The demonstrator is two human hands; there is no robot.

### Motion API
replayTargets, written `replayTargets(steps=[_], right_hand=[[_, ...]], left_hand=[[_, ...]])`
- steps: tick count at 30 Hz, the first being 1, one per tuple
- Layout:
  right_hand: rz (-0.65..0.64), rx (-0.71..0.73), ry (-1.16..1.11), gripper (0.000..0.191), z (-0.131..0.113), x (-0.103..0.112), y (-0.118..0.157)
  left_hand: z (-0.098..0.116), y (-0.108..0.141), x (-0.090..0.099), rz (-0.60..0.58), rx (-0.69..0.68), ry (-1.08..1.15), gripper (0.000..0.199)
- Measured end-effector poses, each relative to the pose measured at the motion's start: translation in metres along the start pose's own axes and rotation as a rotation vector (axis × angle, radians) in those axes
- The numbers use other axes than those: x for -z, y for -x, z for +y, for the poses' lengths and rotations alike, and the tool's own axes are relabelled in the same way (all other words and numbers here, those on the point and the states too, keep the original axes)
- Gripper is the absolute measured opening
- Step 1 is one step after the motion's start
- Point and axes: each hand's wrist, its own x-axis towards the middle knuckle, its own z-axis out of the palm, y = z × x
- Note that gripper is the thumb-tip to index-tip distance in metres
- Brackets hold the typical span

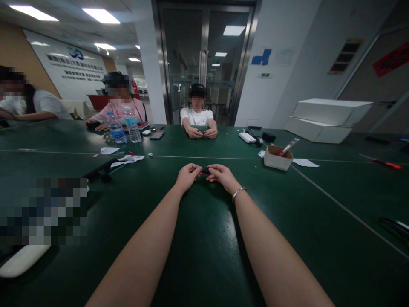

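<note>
Between my two hands is a small black object (205,170), too small and too covered by fingers to name. My left hand (188,175) pinches its left end. The thumb and fingers of my right hand (223,176) close on its right end, and a silver bracelet (239,194) circles that wrist. Both hands are just above or on the dark green table (204,238), in the middle of the view; I cannot tell whether they rest on it.
A small box (277,158) holding a wrapped stick stands right of my hands. Paper scraps (128,159) and a black item (100,168) lie left. Two water bottles (132,128), white boxes (322,123) and a screwdriver (383,163) are farther off. A person (197,115) sits opposite; others sit left.
</note>
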Motion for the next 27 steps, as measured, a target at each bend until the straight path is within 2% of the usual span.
replayTargets(steps=[8, 12, 18, 27], right_hand=[[-0.037, 0.007, 0.010, 0.014, -0.0001, 0.0008, 0.0011], [-0.029, -0.017, -0.004, 0.013, -0.0021, -0.0002, 0.0039], [-0.035, -0.025, 0.002, 0.015, -0.0018, -0.0004, 0.0042], [-0.091, -0.018, -0.002, 0.020, -0.0027, 0.0009, 0.0062]], left_hand=[[-0.0027, -0.0027, 0.0017, -0.011, 0.020, -0.027, 0.038], [-0.0047, -0.0017, 0.0021, -0.056, 0.030, -0.152, 0.036], [-0.0023, 0.0014, 0.0028, -0.066, -0.040, -0.357, 0.039], [-0.0010, 0.0008, 0.0028, -0.092, -0.034, -0.369, 0.042]])
